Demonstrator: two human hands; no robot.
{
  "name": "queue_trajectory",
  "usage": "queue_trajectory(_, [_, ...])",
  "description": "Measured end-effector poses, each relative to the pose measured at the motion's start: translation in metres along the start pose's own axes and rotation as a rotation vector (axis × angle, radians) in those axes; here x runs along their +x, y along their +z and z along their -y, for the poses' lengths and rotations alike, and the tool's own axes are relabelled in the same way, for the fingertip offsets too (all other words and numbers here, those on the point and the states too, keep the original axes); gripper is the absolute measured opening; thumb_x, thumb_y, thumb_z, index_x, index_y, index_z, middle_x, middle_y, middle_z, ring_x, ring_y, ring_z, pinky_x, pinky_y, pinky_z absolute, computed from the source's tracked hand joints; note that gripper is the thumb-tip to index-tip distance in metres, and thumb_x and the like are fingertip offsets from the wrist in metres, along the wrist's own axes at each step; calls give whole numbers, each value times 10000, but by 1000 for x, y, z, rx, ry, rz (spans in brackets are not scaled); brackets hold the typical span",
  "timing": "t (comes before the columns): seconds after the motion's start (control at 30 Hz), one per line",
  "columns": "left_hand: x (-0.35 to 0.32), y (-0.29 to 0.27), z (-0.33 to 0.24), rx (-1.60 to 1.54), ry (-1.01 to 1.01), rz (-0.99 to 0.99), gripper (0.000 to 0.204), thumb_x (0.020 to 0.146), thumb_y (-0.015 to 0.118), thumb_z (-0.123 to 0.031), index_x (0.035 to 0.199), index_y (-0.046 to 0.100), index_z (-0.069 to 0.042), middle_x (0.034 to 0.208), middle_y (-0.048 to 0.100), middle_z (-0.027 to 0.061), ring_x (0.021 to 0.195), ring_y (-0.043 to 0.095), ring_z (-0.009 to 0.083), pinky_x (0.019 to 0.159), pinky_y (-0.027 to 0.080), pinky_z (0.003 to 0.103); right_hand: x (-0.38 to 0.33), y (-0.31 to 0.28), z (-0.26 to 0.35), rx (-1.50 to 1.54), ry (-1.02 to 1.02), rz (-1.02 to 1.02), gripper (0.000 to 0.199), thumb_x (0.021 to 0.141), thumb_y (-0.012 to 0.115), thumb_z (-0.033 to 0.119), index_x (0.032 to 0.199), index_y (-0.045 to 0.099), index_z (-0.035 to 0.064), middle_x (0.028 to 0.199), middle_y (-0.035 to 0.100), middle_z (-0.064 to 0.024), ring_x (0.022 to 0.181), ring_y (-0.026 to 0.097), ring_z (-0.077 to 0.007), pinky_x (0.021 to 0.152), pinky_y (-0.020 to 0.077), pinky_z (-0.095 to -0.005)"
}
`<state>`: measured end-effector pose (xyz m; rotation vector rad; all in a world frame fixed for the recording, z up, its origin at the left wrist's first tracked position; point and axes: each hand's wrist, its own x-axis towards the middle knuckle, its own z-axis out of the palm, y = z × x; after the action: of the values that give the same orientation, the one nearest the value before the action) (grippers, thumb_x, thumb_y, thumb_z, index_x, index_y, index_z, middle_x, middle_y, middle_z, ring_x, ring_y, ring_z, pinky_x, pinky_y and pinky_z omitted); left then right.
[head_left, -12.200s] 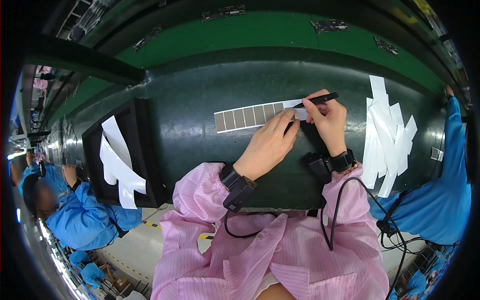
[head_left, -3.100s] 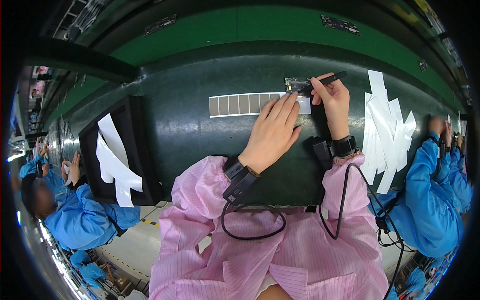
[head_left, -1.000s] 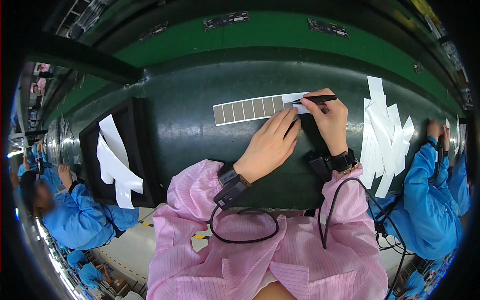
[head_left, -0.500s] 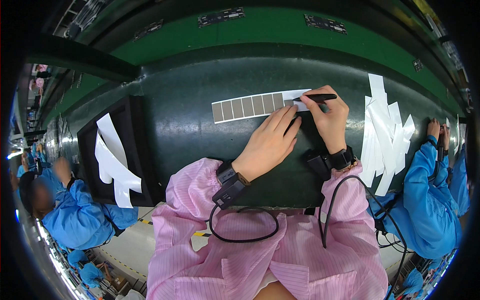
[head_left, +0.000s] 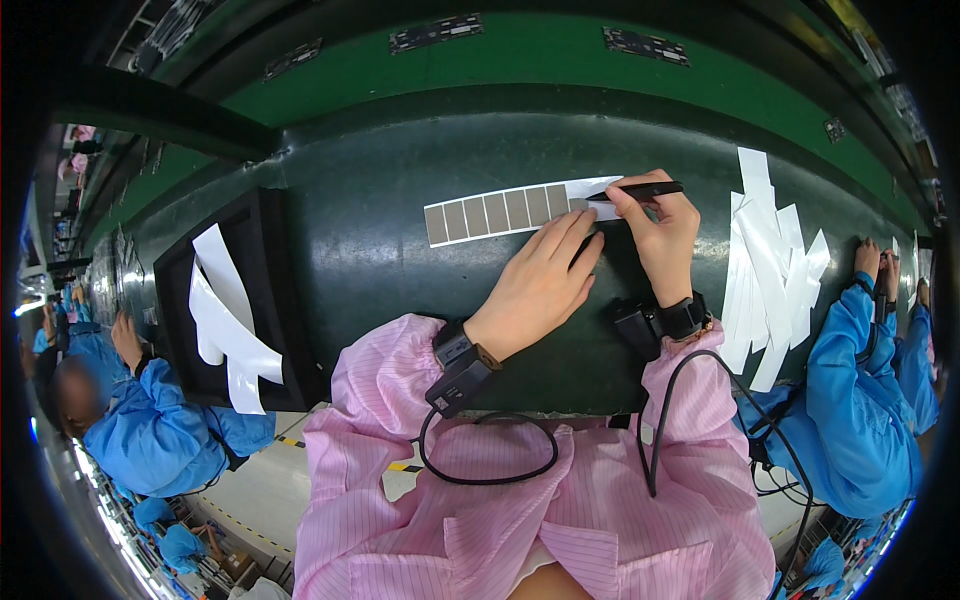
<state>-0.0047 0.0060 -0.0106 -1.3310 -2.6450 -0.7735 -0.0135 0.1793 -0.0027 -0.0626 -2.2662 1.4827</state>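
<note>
A white backing strip (head_left: 592,187) lies across the dark green table, carrying a row of several grey-brown rectangular stickers (head_left: 478,217). At its right end the white backing is bare, and one sticker there is partly covered by my fingers. My left hand (head_left: 540,280) rests on the strip's lower edge, fingers stretched out and fingertips touching near that end sticker. In my right hand (head_left: 655,235), pinched between thumb and fingers, is a slim black pointed tool that looks like tweezers (head_left: 655,189). Its tip meets the strip beside the end sticker.
On the right, a heap of white strips (head_left: 765,280) lies on the table. To the left, a black tray (head_left: 268,240) holds several curled white strips (head_left: 230,310). Circuit boards (head_left: 645,46) line the green surface beyond. Co-workers in blue sit at both sides; black cables (head_left: 690,365) hang from my wrists.
The tool's rear end has swung slightly up and to the right as my right hand shifted a little. My left hand and the strip stay put. The left co-worker's hand has moved.
</note>
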Motion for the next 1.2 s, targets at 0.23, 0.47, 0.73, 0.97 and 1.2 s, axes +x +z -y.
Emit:
queue_trajectory(0.23, [-1,0,0,-27,-23,-29,487,788,671,-156,1222,520,7,1344,420,185,1250,429,331,1035,391,413,0,0,-5,27,57,12,86,793,714,33,864,693,-9,815,666,-56,673,614,-119,617,475,-228])
queue_trajectory(0.47, [0,-4,0,13,-67,-43,500,777,692,-182,1208,520,4,1337,422,187,1235,438,339,1011,403,420,1,0,-2,9,64,34,62,813,684,-5,869,683,-31,811,633,-50,693,599,-104,640,480,-218])
queue_trajectory(0.73, [0,-4,1,55,-46,-23,505,789,685,-214,1215,516,-2,1331,432,186,1232,441,334,1018,394,417,0,1,-11,144,156,-29,77,805,707,28,867,687,-15,785,659,-44,665,613,-95,613,479,-220])
queue_trajectory(0.97, [3,-10,4,36,-34,-35,436,803,674,-217,1171,547,-21,1261,485,159,1147,491,319,965,416,403,7,-15,-18,219,186,-115,90,835,697,41,898,675,-19,780,656,-36,668,607,-82,616,481,-215])
queue_trajectory(1.2, [94,-24,53,30,86,-238,86,837,620,-154,894,637,-91,866,635,33,851,577,237,766,423,370,13,-34,-28,338,261,-201,129,840,705,68,919,671,-27,793,660,-37,674,600,-85,635,476,-216])
